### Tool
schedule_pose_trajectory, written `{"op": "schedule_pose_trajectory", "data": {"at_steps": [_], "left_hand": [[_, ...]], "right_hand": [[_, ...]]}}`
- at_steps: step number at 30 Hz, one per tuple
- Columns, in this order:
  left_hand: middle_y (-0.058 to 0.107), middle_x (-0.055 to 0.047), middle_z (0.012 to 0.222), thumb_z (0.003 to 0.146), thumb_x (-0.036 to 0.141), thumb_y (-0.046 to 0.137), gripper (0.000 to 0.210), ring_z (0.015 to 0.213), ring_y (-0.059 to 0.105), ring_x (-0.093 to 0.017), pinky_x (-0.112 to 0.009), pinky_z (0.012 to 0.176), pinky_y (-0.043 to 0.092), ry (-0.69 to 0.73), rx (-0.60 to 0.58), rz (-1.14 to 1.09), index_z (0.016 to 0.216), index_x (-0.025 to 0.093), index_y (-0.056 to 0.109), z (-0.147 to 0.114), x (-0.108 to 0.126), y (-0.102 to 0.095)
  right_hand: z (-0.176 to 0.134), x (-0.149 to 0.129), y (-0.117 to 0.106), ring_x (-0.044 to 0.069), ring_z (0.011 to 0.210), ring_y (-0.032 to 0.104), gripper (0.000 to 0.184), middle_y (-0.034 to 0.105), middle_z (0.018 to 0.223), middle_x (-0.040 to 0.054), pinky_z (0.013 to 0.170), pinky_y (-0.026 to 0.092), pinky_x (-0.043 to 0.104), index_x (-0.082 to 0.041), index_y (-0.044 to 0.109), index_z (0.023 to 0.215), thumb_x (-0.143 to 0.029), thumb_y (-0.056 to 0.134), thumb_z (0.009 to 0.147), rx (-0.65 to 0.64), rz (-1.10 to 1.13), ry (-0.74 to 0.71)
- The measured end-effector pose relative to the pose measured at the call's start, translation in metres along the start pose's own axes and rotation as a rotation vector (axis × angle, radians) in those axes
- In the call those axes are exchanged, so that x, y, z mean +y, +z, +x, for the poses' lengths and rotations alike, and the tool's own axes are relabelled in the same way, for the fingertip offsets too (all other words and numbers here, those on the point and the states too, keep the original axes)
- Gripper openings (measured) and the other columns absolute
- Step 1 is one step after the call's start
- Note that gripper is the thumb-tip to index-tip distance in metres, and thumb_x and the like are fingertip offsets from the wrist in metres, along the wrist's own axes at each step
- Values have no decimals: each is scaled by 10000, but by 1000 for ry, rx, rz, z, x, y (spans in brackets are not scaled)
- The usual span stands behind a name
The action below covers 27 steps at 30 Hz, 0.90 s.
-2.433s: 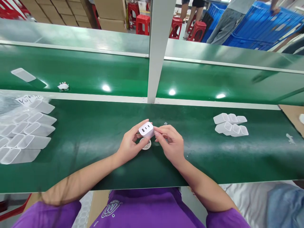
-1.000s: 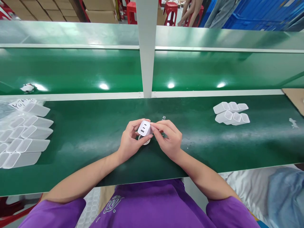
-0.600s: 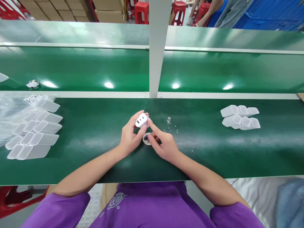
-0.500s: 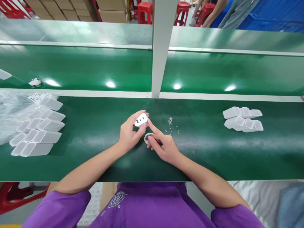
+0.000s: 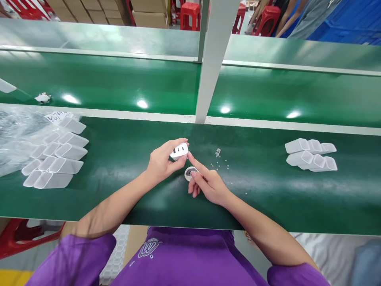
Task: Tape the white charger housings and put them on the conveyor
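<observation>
White block point(image 5: 181, 150), its slotted face running lengthwise left to right, is pinched in the left hand point(image 5: 159, 161) over the green bench point(image 5: 125, 143), while the right hand point(image 5: 214, 186), fingers apart, points its index tip at or just beside the right end.

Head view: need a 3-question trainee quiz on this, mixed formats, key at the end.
1. What does the left hand hold?
A) a red stool
B) a white USB charger
C) a cardboard box

2. True or false: the right hand has its index finger extended toward the white USB charger.

3. How many white plastic sleeves lie in the group on the right side of the picture?

Key: 1. B. 2. True. 3. Six, in two rows of three.
</observation>
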State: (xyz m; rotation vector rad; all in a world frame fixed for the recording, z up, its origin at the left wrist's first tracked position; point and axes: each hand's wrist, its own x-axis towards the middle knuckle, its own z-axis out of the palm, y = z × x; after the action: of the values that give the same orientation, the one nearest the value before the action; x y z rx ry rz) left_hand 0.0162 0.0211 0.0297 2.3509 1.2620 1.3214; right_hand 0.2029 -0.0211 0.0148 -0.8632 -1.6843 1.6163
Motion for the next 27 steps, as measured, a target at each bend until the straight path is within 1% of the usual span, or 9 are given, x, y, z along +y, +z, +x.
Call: {"op": "schedule_pose_trajectory", "data": {"at_steps": [7, 11, 15, 17, 19, 21, 23, 25, 27], "left_hand": [[750, -42, 917, 883, 334, 549, 274, 765, 706, -141, -205, 643, 526, 99, -63, 221, 1093, 175, 625, 1, -10, -4], [746, -48, 885, 876, 294, 559, 248, 737, 703, -137, -197, 634, 520, 163, -70, 265, 1076, 168, 633, 1, -12, -3], [736, -39, 801, 849, 265, 573, 217, 652, 679, -120, -186, 559, 481, 186, -52, 264, 1019, 152, 646, 1, -12, -2], [731, -30, 771, 833, 278, 567, 213, 610, 660, -115, -190, 544, 471, 119, -74, 232, 982, 157, 659, 1, -11, -2], [737, -29, 792, 816, 303, 561, 225, 623, 659, -119, -196, 573, 486, -22, -129, 147, 957, 167, 670, 2, -8, -2], [744, -29, 824, 806, 333, 563, 244, 645, 663, -127, -204, 593, 500, -183, -200, -7, 946, 170, 677, 3, -4, -3], [743, -30, 817, 808, 363, 564, 266, 653, 665, -137, -211, 589, 504, -296, -269, -206, 947, 167, 680, 3, 1, -3], [736, -31, 787, 817, 380, 561, 279, 627, 654, -140, -216, 561, 495, -344, -332, -381, 945, 164, 685, 1, 5, -2], [735, -38, 802, 824, 387, 566, 283, 622, 647, -143, -221, 551, 493, -354, -380, -492, 948, 164, 689, -1, 9, 0]], "right_hand": [[-2, 0, -1, 64, 497, 582, 514, 626, 648, -62, 608, 544, 193, -272, 255, 1519, -284, 330, 1011, 41, -194, -43], [-3, 0, -4, 65, 503, 586, 525, 629, 656, -61, 630, 545, 200, -254, 260, 1518, -236, 336, 999, 36, -264, -60], [-4, -4, -3, 67, 505, 590, 536, 632, 659, -62, 618, 537, 197, -248, 238, 1524, -219, 335, 997, 8, -257, -57], [-4, -6, -2, 67, 505, 591, 550, 638, 664, -62, 607, 533, 195, -244, 217, 1529, -214, 343, 994, -8, -247, -58], [-5, -8, -1, 67, 506, 590, 545, 644, 672, -61, 604, 535, 196, -247, 236, 1522, -219, 361, 992, -2, -229, -64], [-4, -9, -3, 67, 528, 598, 489, 652, 711, -47, 603, 545, 203, -251, 354, 1475, -250, 404, 988, 77, -181, -82], [-3, -11, -6, 76, 587, 617, 404, 657, 788, -17, 588, 554, 206, -245, 514, 1365, -302, 485, 966, 208, -106, -105], [-1, -13, -9, 93, 656, 627, 329, 645, 849, 8, 567, 564, 205, -240, 628, 1232, -345, 570, 926, 299, -29, -119], [1, -14, -11, 105, 696, 624, 268, 633, 867, 17, 559, 572, 204, -242, 693, 1122, -359, 628, 889, 320, 29, -124]]}}
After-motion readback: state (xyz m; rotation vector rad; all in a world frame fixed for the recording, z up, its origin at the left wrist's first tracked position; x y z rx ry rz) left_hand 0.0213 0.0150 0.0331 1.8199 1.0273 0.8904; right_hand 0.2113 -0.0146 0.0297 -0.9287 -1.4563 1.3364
